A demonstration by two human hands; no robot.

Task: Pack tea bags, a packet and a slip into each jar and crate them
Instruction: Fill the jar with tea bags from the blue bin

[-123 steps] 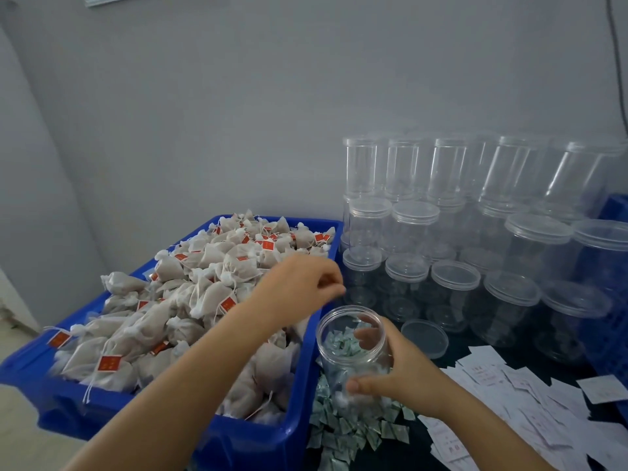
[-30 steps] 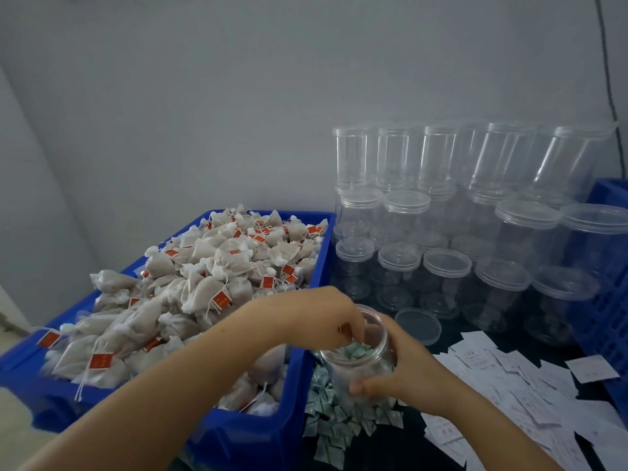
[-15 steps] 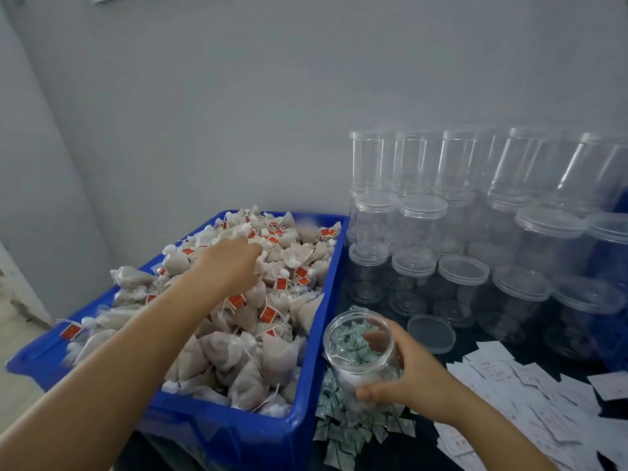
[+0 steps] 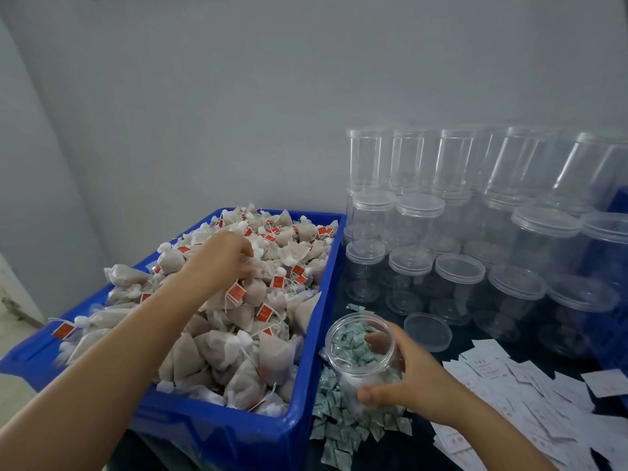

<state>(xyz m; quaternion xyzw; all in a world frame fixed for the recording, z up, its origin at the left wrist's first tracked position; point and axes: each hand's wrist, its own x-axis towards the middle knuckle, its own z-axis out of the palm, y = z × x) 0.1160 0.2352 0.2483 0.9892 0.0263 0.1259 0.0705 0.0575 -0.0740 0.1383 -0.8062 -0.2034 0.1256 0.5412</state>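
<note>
A blue bin (image 4: pixel 307 379) at the left is heaped with pale tea bags (image 4: pixel 238 348) that carry red tags. My left hand (image 4: pixel 226 258) is pressed into the far part of the heap, fingers curled around tea bags. My right hand (image 4: pixel 409 380) grips an open clear jar (image 4: pixel 356 345) that stands just right of the bin. The jar rests on a pile of small green-white packets (image 4: pixel 339 430). White shapes show low inside the jar. Its loose lid (image 4: pixel 427 332) lies behind it. White paper slips (image 4: pixel 533 399) are scattered at the right.
Rows of empty lidded clear jars (image 4: pixel 438 232), stacked two high, fill the back right against the grey wall. A blue crate (image 4: pixel 616 300) shows at the right edge. The tabletop under the slips is dark.
My left hand left the jar's mouth, crossed to the bin and has closed its fingers into the tea bag heap. My right hand still holds the jar in the same spot.
</note>
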